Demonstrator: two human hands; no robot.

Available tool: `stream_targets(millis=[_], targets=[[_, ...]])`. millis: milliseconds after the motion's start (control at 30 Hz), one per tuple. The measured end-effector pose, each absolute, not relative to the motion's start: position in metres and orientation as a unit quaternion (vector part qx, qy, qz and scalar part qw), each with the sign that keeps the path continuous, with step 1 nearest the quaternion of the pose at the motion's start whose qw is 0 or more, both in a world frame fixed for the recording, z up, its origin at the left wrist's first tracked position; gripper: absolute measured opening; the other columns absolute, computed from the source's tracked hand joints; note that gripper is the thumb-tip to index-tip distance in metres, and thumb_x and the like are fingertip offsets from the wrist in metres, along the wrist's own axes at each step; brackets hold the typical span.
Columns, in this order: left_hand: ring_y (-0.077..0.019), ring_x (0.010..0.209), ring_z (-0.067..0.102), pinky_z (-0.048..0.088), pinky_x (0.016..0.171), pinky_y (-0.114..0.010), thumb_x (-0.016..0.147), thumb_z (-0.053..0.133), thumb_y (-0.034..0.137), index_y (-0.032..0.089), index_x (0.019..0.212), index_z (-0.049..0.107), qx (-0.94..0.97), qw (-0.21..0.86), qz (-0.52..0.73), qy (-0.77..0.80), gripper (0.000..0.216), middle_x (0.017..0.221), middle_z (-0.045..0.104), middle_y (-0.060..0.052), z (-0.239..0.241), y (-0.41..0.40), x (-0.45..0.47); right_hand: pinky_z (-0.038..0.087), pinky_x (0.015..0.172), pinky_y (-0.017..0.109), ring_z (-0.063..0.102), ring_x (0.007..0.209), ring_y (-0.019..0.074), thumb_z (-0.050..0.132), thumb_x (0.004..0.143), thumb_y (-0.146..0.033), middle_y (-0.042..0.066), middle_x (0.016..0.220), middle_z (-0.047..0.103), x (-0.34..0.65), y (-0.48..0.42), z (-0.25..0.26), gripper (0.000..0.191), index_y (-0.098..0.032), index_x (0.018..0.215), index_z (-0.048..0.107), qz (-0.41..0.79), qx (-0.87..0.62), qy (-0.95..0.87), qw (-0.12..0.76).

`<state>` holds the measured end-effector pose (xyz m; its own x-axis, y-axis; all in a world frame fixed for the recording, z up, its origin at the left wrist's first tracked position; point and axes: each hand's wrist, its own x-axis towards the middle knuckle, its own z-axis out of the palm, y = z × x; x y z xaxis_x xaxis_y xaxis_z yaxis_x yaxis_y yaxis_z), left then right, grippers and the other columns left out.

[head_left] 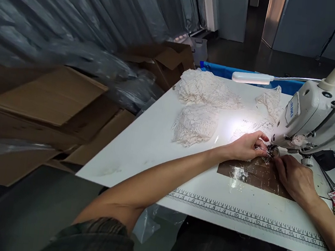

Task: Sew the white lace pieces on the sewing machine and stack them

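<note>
My left hand [248,146] reaches across the white table [153,140] and pinches a small piece of white lace [261,153] at the needle of the sewing machine [314,114]. My right hand [293,178] lies on the brown taped patch [252,173] just below the presser foot, its fingers curled onto the same lace. The lace under the foot is mostly hidden by my fingers.
Two stacks of cream lace pieces [196,122] lie behind my left hand, more lace [271,101] by the machine under a lamp [253,77]. A ruler strip [247,219] runs along the near edge. Cardboard boxes [49,100] and plastic sheeting stand to the left. Scissors [328,182] lie at the right.
</note>
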<state>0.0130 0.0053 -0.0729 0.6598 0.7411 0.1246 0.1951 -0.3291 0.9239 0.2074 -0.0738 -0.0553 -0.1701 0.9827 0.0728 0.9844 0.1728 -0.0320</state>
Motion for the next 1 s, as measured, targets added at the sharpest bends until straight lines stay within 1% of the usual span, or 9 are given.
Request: stream_targets(millis=[133,233,333,433,600,733,833,933,1000], targets=[[-0.0155,0.087,0.069,0.054,0.078,-0.031,0.084,0.061,0.024,0.015,0.112,0.045,0.772,0.481,0.272,0.313,0.033,0.091,0.073,-0.006,-0.072,0.006,0.011,0.017,0.046,0.029,0.051,0.050,0.0164,0.014,0.100,-0.051,0.010,0.083,0.066,0.200,-0.072,-0.060,0.061,-0.016,0.095,0.063,-0.047,-0.631,-0.772,0.063],[-0.0146,0.087,0.069,0.054,0.078,-0.029,0.086,0.057,0.023,0.015,0.115,0.043,0.781,0.467,0.272,0.313,0.033,0.093,0.073,-0.007,-0.072,0.008,0.010,0.013,0.046,0.029,0.044,0.044,0.0143,0.015,0.100,-0.050,0.010,0.077,0.065,0.194,-0.072,-0.061,0.061,-0.016,0.093,0.064,-0.092,-0.640,-0.758,0.089],[-0.0141,0.083,0.069,0.054,0.073,-0.027,0.086,0.056,0.026,0.014,0.116,0.043,0.783,0.462,0.279,0.310,0.034,0.092,0.073,-0.007,-0.074,0.009,0.009,0.012,0.047,0.028,0.041,0.044,0.0135,0.014,0.100,-0.049,0.010,0.071,0.063,0.191,-0.071,-0.063,0.062,-0.014,0.091,0.065,-0.116,-0.643,-0.749,0.111],[-0.0137,0.080,0.069,0.054,0.070,-0.027,0.086,0.056,0.027,0.014,0.116,0.042,0.784,0.460,0.280,0.308,0.036,0.089,0.073,-0.006,-0.074,0.009,0.008,0.012,0.047,0.028,0.044,0.046,0.0145,0.014,0.100,-0.049,0.010,0.069,0.062,0.190,-0.071,-0.064,0.063,-0.014,0.091,0.065,-0.111,-0.643,-0.749,0.118],[-0.0148,0.081,0.069,0.055,0.074,-0.029,0.084,0.058,0.026,0.013,0.116,0.043,0.774,0.465,0.285,0.321,0.037,0.085,0.073,-0.005,-0.073,0.007,0.009,0.013,0.048,0.028,0.054,0.054,0.0198,0.019,0.101,-0.048,0.011,0.068,0.063,0.190,-0.068,-0.060,0.058,-0.015,0.089,0.064,-0.092,-0.644,-0.753,0.098],[-0.0161,0.080,0.069,0.055,0.073,-0.031,0.086,0.059,0.031,0.014,0.115,0.044,0.774,0.470,0.288,0.311,0.037,0.084,0.072,-0.005,-0.073,0.007,0.009,0.018,0.050,0.029,0.056,0.058,0.0211,0.027,0.100,-0.045,0.009,0.065,0.062,0.190,-0.065,-0.055,0.048,-0.017,0.082,0.062,-0.066,-0.644,-0.758,0.079],[-0.0162,0.082,0.069,0.055,0.076,-0.032,0.085,0.059,0.027,0.015,0.115,0.044,0.770,0.475,0.286,0.317,0.036,0.086,0.073,-0.005,-0.073,0.007,0.009,0.021,0.050,0.029,0.057,0.059,0.0215,0.027,0.100,-0.045,0.008,0.067,0.063,0.190,-0.062,-0.053,0.048,-0.018,0.082,0.062,-0.062,-0.639,-0.762,0.084],[-0.0160,0.081,0.069,0.054,0.074,-0.032,0.083,0.060,0.025,0.015,0.116,0.043,0.761,0.480,0.280,0.335,0.037,0.087,0.073,-0.005,-0.072,0.007,0.012,0.020,0.050,0.028,0.056,0.058,0.0214,0.026,0.099,-0.046,0.009,0.067,0.063,0.187,-0.061,-0.053,0.048,-0.017,0.087,0.064,-0.068,-0.637,-0.762,0.087],[-0.0157,0.078,0.068,0.054,0.072,-0.031,0.083,0.062,0.026,0.014,0.116,0.044,0.758,0.477,0.274,0.351,0.039,0.086,0.072,-0.005,-0.070,0.004,0.014,0.019,0.049,0.028,0.055,0.057,0.0205,0.026,0.099,-0.044,0.009,0.066,0.063,0.186,-0.061,-0.054,0.048,-0.017,0.087,0.064,-0.070,-0.640,-0.760,0.085]])
